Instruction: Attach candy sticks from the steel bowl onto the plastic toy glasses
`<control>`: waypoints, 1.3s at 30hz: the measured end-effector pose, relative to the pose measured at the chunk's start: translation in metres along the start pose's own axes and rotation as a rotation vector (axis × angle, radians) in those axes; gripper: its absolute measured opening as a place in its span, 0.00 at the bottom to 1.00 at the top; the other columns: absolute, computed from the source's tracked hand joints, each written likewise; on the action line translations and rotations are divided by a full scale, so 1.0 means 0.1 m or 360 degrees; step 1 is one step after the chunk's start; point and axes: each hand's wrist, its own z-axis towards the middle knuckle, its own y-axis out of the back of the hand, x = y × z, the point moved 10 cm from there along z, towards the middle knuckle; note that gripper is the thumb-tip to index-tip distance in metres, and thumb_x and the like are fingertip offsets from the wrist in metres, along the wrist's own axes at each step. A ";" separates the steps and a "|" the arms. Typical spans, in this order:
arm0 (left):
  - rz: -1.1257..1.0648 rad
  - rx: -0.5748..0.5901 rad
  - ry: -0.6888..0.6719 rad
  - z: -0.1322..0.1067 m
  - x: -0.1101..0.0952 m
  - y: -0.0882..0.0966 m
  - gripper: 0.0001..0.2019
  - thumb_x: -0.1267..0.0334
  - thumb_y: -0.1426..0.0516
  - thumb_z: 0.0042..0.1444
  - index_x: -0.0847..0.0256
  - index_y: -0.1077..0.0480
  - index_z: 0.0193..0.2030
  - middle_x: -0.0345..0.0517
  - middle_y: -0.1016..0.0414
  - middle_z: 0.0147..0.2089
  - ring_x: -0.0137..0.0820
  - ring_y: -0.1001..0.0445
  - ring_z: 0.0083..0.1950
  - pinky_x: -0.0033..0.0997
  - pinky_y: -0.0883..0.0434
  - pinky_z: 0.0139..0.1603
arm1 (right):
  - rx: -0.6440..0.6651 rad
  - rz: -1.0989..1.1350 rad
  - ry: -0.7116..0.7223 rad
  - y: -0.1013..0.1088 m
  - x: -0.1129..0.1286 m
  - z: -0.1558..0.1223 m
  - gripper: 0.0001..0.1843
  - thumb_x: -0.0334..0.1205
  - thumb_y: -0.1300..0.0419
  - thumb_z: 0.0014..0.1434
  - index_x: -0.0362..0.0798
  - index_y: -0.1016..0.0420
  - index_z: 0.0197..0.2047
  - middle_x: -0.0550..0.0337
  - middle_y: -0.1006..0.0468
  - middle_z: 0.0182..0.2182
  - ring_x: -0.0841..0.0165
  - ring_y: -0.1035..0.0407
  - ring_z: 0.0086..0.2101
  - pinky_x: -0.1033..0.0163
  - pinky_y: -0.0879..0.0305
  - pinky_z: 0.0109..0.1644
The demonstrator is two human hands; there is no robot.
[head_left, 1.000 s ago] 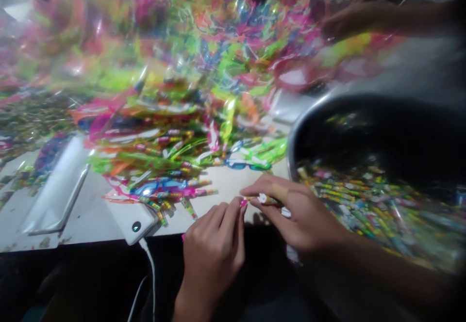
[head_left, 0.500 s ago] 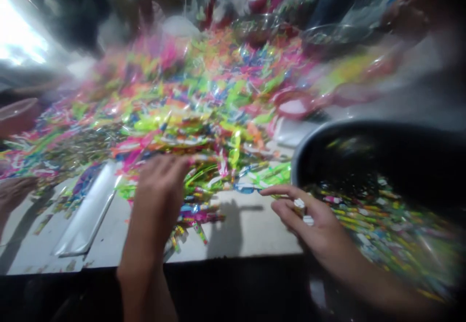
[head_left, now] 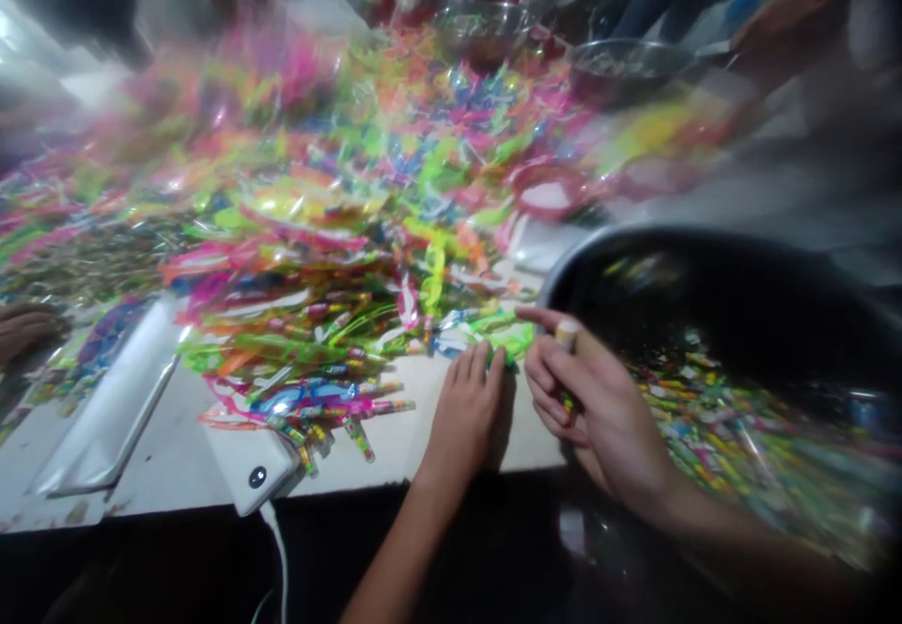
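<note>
My left hand (head_left: 471,394) lies palm down near the table's front edge, fingers stretched forward. Its fingertips reach the green and white plastic pieces (head_left: 497,326); whether they grip one is hard to see. My right hand (head_left: 598,398) is closed around a small patterned tube, whose pale end (head_left: 566,331) sticks up by the thumb. The index finger of that hand points out to the left. Left of my left hand, several small patterned tubes (head_left: 359,438) with coloured plastic parts lie in a loose bunch.
A large dark basin (head_left: 584,253) holding many patterned tubes stands at right. Bright plastic pieces (head_left: 423,154) heap across the table. A white power bank (head_left: 246,464) with a cable and a clear plastic packet (head_left: 116,408) lie at left. Another person's hand (head_left: 28,333) is at the left edge.
My left hand has moved right and down from over the pile to the table beside my right hand, uncovering the power bank. My right hand's fingers have curled around the tube.
</note>
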 end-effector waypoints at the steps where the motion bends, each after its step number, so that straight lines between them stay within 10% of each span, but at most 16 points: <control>1: -0.0024 -0.0024 0.0038 -0.04 0.02 -0.02 0.24 0.77 0.47 0.63 0.72 0.36 0.67 0.71 0.30 0.65 0.54 0.28 0.65 0.56 0.29 0.63 | 0.0035 0.0003 -0.0017 -0.02 -0.01 0.01 0.15 0.44 0.38 0.71 0.56 0.27 0.60 0.69 0.39 0.27 0.78 0.54 0.20 0.74 0.63 0.18; 10: -0.0506 -0.0610 0.0407 -0.44 0.33 0.74 0.12 0.70 0.47 0.70 0.58 0.32 0.57 0.52 0.22 0.53 0.36 0.23 0.56 0.39 0.24 0.58 | 0.0137 -0.0037 0.0013 -0.06 -0.01 -0.03 0.19 0.45 0.39 0.71 0.56 0.25 0.64 0.65 0.40 0.32 0.75 0.53 0.26 0.70 0.61 0.21; 15: -0.1250 -0.1041 0.0872 -0.72 0.54 1.14 0.12 0.65 0.44 0.71 0.54 0.30 0.59 0.47 0.22 0.56 0.34 0.23 0.60 0.35 0.27 0.63 | 0.0171 -0.0674 0.0086 -0.10 0.03 -0.04 0.16 0.48 0.40 0.73 0.58 0.21 0.61 0.62 0.26 0.34 0.76 0.46 0.24 0.70 0.55 0.22; 18: -0.1453 -0.1000 0.0980 -0.77 0.54 1.18 0.16 0.61 0.45 0.72 0.51 0.30 0.64 0.46 0.20 0.55 0.33 0.20 0.55 0.31 0.24 0.56 | 0.0240 -0.0917 0.0166 -0.20 0.09 -0.06 0.15 0.48 0.39 0.72 0.55 0.19 0.57 0.62 0.22 0.33 0.76 0.42 0.24 0.69 0.50 0.23; 24: -0.0989 -0.0387 0.0420 -0.53 0.08 1.20 0.23 0.71 0.46 0.71 0.52 0.33 0.69 0.45 0.25 0.50 0.25 0.24 0.49 0.21 0.26 0.51 | 0.0345 -0.1119 0.0289 -0.33 0.16 -0.10 0.12 0.45 0.36 0.69 0.50 0.16 0.50 0.60 0.18 0.33 0.66 0.25 0.35 0.67 0.30 0.35; 39: 0.0040 -0.0729 0.0049 -0.67 -0.18 1.45 0.22 0.80 0.37 0.59 0.65 0.26 0.59 0.53 0.25 0.49 0.38 0.26 0.53 0.41 0.30 0.59 | 0.0456 -0.1332 0.0318 -0.39 0.10 -0.13 0.12 0.45 0.38 0.71 0.52 0.14 0.50 0.64 0.17 0.32 0.70 0.25 0.33 0.67 0.33 0.35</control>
